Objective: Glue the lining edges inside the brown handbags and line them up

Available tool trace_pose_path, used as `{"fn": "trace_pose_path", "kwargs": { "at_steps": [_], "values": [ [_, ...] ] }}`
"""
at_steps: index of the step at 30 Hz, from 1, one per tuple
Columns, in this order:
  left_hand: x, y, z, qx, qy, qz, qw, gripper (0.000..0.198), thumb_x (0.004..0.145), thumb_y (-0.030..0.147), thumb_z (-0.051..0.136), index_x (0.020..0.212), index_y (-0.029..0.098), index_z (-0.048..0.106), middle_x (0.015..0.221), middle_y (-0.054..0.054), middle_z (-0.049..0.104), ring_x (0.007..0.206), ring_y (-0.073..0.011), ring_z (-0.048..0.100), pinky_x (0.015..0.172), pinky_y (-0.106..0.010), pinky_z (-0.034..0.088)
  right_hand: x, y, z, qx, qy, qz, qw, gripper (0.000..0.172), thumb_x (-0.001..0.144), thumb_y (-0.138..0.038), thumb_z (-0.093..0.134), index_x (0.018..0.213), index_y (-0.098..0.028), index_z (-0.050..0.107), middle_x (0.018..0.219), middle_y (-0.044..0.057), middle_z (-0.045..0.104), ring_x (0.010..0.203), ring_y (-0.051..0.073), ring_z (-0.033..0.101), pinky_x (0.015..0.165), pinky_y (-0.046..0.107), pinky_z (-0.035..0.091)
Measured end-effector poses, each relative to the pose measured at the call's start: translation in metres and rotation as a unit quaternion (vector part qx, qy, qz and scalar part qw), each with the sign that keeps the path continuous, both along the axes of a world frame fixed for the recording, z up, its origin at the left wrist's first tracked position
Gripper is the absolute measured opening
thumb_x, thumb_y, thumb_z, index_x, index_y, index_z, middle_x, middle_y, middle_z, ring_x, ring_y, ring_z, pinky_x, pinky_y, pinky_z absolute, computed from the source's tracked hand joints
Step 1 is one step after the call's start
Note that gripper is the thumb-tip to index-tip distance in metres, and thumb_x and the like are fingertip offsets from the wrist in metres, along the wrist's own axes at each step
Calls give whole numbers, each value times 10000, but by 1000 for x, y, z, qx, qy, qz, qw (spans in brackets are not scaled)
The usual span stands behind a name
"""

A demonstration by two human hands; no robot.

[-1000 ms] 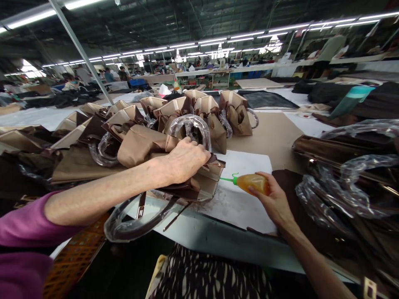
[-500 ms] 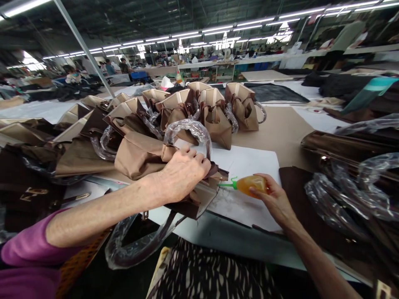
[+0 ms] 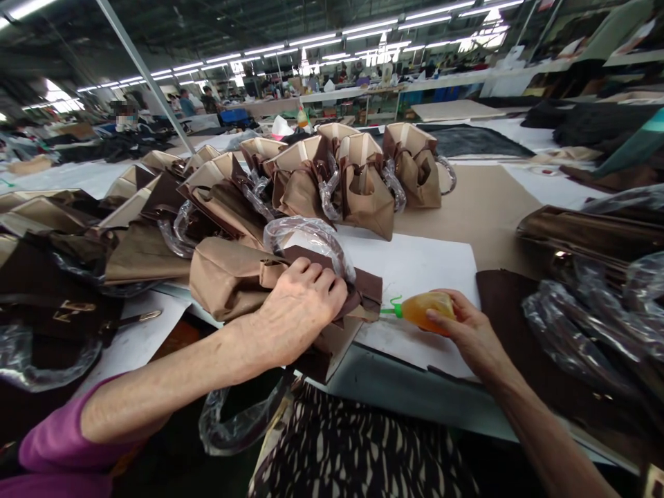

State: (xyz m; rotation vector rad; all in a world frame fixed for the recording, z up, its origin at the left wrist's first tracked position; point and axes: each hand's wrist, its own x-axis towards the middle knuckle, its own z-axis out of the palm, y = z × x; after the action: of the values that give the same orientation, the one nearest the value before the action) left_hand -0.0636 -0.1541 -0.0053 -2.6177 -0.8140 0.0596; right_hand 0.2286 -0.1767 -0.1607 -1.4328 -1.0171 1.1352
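Note:
A tan and brown handbag (image 3: 233, 277) lies on its side at the near table edge, its handle wrapped in clear plastic (image 3: 306, 232). My left hand (image 3: 298, 308) is closed over the bag's brown flap, pressing it down. My right hand (image 3: 467, 328) grips a small orange squeeze bottle (image 3: 428, 308). The bottle's green nozzle (image 3: 391, 309) points left and sits just beside the flap's edge. Bag and bottle are over a white sheet (image 3: 420, 277).
Several upright tan handbags (image 3: 363, 180) stand in rows behind and to the left. Dark brown bags in plastic (image 3: 596, 277) are piled at the right. A brown leather piece (image 3: 505, 304) lies by my right wrist. People work at tables far back left.
The bag has slid nearer the table edge and lower in view, with my left hand still on its flap. The bottle's nozzle has come up against the flap.

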Motion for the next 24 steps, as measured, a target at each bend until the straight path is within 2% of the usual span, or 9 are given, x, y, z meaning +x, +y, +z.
{"fn": "trace_pose_path", "kwargs": {
  "at_steps": [9,15,21,24],
  "values": [
    [-4,-5,-6,18,-11,3,1000,254,789,123,554,1032,65,598,936,-113,636,837,-267,589,753,-413,456,-9,-8,-1,-29,70,2,997,519,591,-520,852,961,-240,620,927,43,676,853,268,644,759,370,571],
    [-3,-5,-6,13,3,1,1000,291,754,118,552,1039,67,589,937,-111,633,816,-262,580,751,-412,450,-10,-16,3,-41,90,21,995,550,606,-485,875,1016,-219,622,964,50,676,859,245,635,734,327,562],
    [-1,-4,0,-18,17,19,999,298,739,99,552,1034,73,587,950,-122,632,841,-268,585,750,-406,440,-18,-32,17,-39,87,48,994,529,649,-458,866,1055,-210,633,967,50,669,845,233,629,682,272,542],
    [0,-3,-1,-12,14,15,1000,259,775,102,540,1029,79,586,958,-130,630,851,-272,586,748,-405,430,-22,-40,26,-30,77,60,995,495,672,-454,850,1046,-203,643,950,58,667,833,239,631,666,273,544]
  ]
}}
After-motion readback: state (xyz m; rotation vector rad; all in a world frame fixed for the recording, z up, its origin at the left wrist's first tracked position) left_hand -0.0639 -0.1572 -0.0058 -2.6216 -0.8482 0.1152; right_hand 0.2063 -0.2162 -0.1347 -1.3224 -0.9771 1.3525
